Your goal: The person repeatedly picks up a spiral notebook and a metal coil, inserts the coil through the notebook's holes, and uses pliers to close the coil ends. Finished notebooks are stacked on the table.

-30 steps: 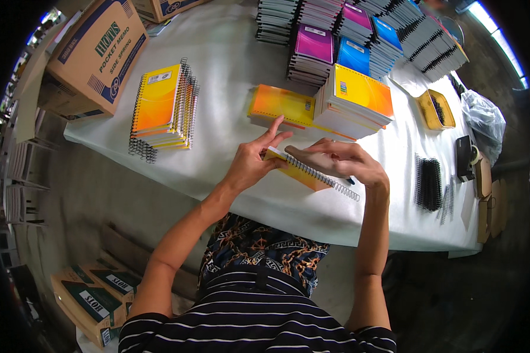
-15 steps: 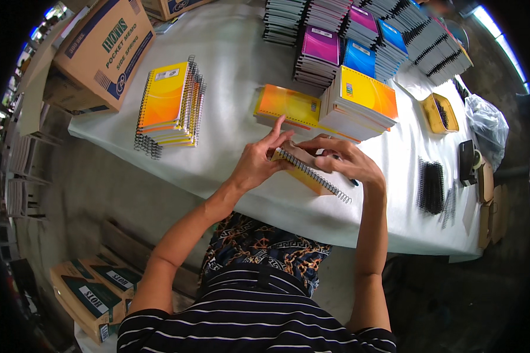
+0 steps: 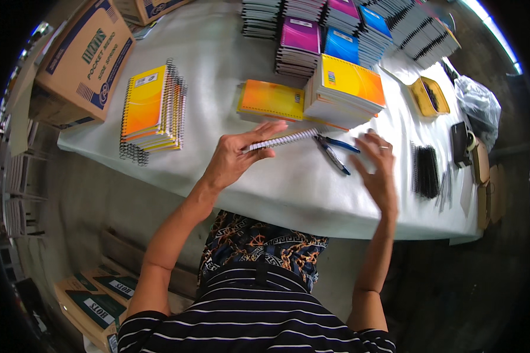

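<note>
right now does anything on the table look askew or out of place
Mostly tidy. The finished stack of spiral notebooks at the left is fanned unevenly, its wire coils splayed out. The blue-handled pliers lie loose near the right hand.

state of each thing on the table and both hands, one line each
left hand: gripping a spiral notebook edge-on, closed
right hand: open, fingers spread, holding nothing, above the table
blue-handled pliers: lying flat on the white table, unheld
bound yellow notebooks: stacked, closed
black coils: loose, bundled
</note>
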